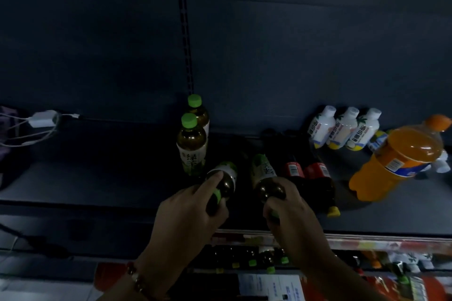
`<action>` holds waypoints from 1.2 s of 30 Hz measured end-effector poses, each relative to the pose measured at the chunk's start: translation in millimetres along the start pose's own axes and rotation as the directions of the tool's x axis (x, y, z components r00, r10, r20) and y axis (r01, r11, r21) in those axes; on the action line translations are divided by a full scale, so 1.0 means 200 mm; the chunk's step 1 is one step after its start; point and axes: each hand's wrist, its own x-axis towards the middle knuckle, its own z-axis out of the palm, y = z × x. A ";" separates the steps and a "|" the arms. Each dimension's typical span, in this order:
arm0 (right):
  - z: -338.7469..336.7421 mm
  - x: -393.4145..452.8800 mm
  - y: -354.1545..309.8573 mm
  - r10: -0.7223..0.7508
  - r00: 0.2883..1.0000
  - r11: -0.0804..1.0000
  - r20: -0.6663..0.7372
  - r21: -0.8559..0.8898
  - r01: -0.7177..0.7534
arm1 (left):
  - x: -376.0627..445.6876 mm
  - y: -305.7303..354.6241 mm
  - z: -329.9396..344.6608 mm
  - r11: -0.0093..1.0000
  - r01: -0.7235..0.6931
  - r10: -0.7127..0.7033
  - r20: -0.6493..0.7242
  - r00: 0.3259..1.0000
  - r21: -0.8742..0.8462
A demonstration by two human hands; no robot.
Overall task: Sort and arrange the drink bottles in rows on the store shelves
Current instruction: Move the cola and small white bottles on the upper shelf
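Presently, at lower centre, the left hand [188, 212] is gripping one green-tea bottle [223, 179], the right hand [291, 212] another [265, 178], fingers curled around both necks; behind, two upright green-capped bottles [192, 144] are standing on the shelf [97, 178].

We see a dark shelf [102, 178] with a dark back panel. On it two green-capped tea bottles [191, 144] stand upright, one behind the other, near the middle. To their right two dark cola bottles [315, 178] lie side by side, caps toward the front edge. Further right, three small white bottles [342, 128] stand in a row at the back, and a big orange soda bottle [396, 159] sits tilted beside them. At the far left lies a white charger [42, 118] with its cables.
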 end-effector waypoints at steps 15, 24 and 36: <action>-0.44 0.59 -0.18 -0.016 0.982 0.991 0.187 0.135 -0.010 | 0.44 0.04 -0.17 1.000 -0.007 0.007 0.167 0.986 0.001; -0.36 0.56 -0.13 -0.040 0.993 0.954 0.109 0.299 0.005 | 0.46 0.04 -0.13 0.993 -0.009 -0.005 0.116 0.993 0.121; -0.18 0.00 0.40 0.147 0.989 0.974 0.001 -0.174 -0.145 | 0.06 0.40 0.34 0.892 -0.436 0.401 0.236 0.885 0.120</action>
